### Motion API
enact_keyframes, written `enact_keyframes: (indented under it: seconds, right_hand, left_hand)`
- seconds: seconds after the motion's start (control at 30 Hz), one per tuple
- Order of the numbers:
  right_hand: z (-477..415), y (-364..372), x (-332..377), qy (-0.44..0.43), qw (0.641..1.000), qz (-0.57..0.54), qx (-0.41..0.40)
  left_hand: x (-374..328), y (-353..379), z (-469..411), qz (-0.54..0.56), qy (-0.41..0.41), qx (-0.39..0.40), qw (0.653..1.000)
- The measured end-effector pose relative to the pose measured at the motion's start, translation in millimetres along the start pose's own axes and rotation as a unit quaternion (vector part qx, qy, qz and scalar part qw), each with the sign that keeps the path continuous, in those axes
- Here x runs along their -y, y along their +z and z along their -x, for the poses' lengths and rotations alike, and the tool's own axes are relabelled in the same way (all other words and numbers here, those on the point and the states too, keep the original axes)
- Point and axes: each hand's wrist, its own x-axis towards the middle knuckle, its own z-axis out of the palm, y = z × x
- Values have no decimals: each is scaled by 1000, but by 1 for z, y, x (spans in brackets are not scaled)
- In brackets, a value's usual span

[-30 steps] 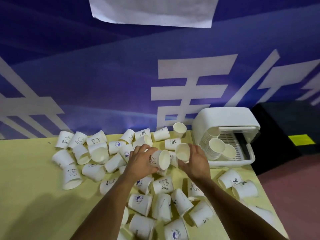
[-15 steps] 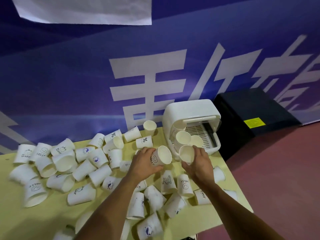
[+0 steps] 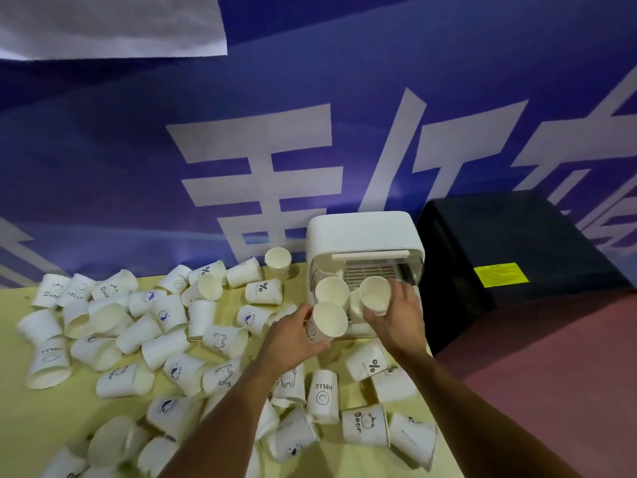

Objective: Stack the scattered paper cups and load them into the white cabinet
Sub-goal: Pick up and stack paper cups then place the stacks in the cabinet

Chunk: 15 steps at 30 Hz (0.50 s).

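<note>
Cabinet: the small white plastic cabinet with rounded corners (image 3: 365,236) stood open at the far right of the pale yellow table (image 3: 31,419), with a stack of white paper cups (image 3: 331,290) already lying on its slatted rack.
Left hand: the left hand (image 3: 291,336) was closed around a white paper cup with a smiley print (image 3: 325,326), mouth turned toward the cabinet, just in front of the opening.
Right hand: the right hand (image 3: 400,313) gripped a plain white paper cup (image 3: 375,294) at the mouth of the cabinet, beside the stack.
Done: by my reading only a small share was loaded.
Left: dozens of loose printed paper cups (image 3: 155,339) lay scattered and tipped across the table, unstacked.
Change from half a second earlier: both hands and their cups had moved closer to the opening; the right cup had risen level with the rack, and the view had swung toward the cabinet.
</note>
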Motion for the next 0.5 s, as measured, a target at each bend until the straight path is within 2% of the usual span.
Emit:
enact_keyframes:
  seconds: [0.5]
  right_hand:
    - [-24,18,-17,-26,998,-26,45]
  left_hand:
    - [1,20,-9,-3,-23,17,1000]
